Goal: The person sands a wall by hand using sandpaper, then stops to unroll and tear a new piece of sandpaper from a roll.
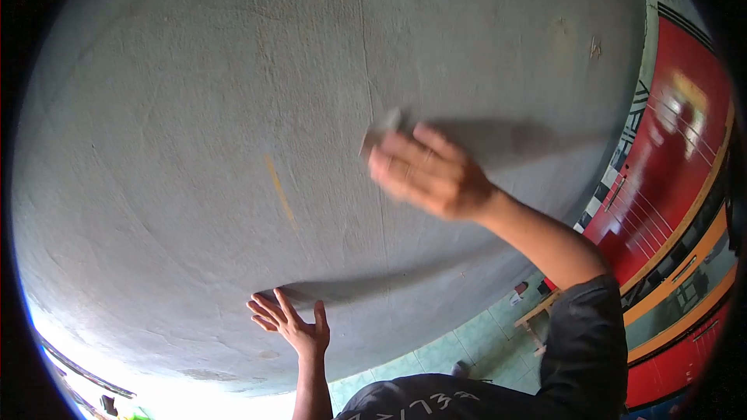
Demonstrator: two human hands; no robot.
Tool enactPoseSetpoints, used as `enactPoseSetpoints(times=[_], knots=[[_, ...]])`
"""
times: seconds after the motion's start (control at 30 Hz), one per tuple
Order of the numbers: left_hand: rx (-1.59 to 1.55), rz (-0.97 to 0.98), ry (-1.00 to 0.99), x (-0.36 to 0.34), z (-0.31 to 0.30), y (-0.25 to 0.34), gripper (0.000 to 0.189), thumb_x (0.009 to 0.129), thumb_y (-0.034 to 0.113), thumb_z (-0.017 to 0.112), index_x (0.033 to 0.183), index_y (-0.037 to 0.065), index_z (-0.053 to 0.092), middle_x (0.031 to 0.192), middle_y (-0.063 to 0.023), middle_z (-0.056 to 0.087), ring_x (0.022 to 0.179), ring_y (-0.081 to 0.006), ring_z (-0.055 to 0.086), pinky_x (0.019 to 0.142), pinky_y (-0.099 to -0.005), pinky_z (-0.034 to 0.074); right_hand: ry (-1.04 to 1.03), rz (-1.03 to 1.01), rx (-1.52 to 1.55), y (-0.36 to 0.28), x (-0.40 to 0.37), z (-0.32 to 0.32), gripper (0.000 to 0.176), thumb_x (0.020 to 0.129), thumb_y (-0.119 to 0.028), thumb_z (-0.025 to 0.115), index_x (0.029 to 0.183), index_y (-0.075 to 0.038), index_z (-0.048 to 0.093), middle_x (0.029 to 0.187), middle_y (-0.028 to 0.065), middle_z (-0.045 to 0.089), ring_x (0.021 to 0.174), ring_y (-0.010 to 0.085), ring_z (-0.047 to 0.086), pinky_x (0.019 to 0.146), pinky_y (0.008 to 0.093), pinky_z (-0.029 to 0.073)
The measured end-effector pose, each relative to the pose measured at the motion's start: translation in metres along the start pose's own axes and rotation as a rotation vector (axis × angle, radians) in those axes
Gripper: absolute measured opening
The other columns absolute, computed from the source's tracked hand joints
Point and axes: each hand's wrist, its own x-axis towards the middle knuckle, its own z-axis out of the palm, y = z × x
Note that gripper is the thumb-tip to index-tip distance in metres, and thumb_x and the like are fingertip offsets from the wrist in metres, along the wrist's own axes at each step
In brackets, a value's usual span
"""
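Observation:
A large grey plastered wall (210,93) fills most of the view. My right hand (436,175), smeared by motion, is up against its middle. Under the fingertips is a small grey-brown flat piece (373,138), which looks like folded sandpaper; most of it is covered by the fingers. Lower and to the left, my left hand (296,328) has its fingers spread by the wall, holding nothing. A yellowish streak (278,189) marks the plaster between the two hands.
Red cabinet doors (650,179) with an orange-framed glass cabinet (675,295) stand at the right. A wooden stool or bench (537,315) is below them on green floor tiles (443,352). Bright light enters at the lower left.

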Motion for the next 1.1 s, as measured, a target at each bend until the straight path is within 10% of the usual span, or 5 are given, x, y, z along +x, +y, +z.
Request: enactPoseSetpoints(times=[0.2, 0.43, 0.6, 0.73, 1.1], knots=[[-0.009, 0.016, 0.07, 0.0, 0.008, -0.001, 0.091, 0.091, 0.046, 0.066, 0.163, 0.015, 0.02, 0.168, -0.0282, 0.001, 0.155, -0.0475, -0.007, 0.117, -0.0691, -0.007, 0.339, 0.55, -0.169, 0.075, 0.013, -0.038, 0.049, 0.095, 0.005, 0.055, 0.141, -0.01, 0.058, 0.141, 0.0097, 0.061, 0.135, 0.0284, 0.054, 0.11, 0.0479, 0.044], [-0.007, 0.049, 0.087, 0.0, 0.009, -0.006, 0.088, 0.092, 0.041, 0.066, 0.163, 0.015, 0.021, 0.167, -0.0287, 0.002, 0.154, -0.0479, -0.006, 0.117, -0.0693, -0.006, 0.005, -0.043, 0.001, -0.003, -0.024, -0.003, 0.044, 0.097, -0.011, 0.063, 0.141, -0.016, 0.058, 0.145, 0.0092, 0.059, 0.138, 0.0281, 0.053, 0.113, 0.0483, 0.042], [-0.037, 0.025, 0.051, 0.001, 0.006, 0.0, 0.084, 0.094, 0.04, 0.064, 0.163, 0.016, 0.022, 0.168, -0.0283, 0.002, 0.155, -0.0475, -0.006, 0.117, -0.0689, -0.005, 0.333, 0.797, -0.235, 0.049, -0.023, -0.026, 0.053, 0.098, 0.003, 0.048, 0.15, -0.01, 0.048, 0.151, 0.0114, 0.053, 0.141, 0.029, 0.048, 0.117, 0.0518, 0.036], [-0.04, 0.026, 0.065, -0.001, 0.011, -0.002, 0.084, 0.093, 0.04, 0.064, 0.163, 0.016, 0.023, 0.168, -0.0278, 0.002, 0.155, -0.0473, -0.005, 0.118, -0.0691, -0.005, -0.088, 0.163, 0.1, -0.05, -0.03, 0.006, 0.052, 0.098, -0.001, 0.056, 0.148, -0.013, 0.05, 0.15, 0.0091, 0.054, 0.141, 0.0285, 0.049, 0.116, 0.0509, 0.037], [-0.031, 0.024, 0.042, -0.003, 0.012, -0.001, 0.086, 0.091, 0.041, 0.067, 0.162, 0.016, 0.025, 0.167, -0.0286, 0.002, 0.154, -0.0485, -0.003, 0.117, -0.0703, -0.004, 0.049, 0.232, 0.169, -0.021, 0.025, 0.002, 0.036, 0.098, -0.006, 0.058, 0.133, -0.016, 0.063, 0.144, 0.0061, 0.06, 0.136, 0.0245, 0.054, 0.116, 0.0461, 0.041]])
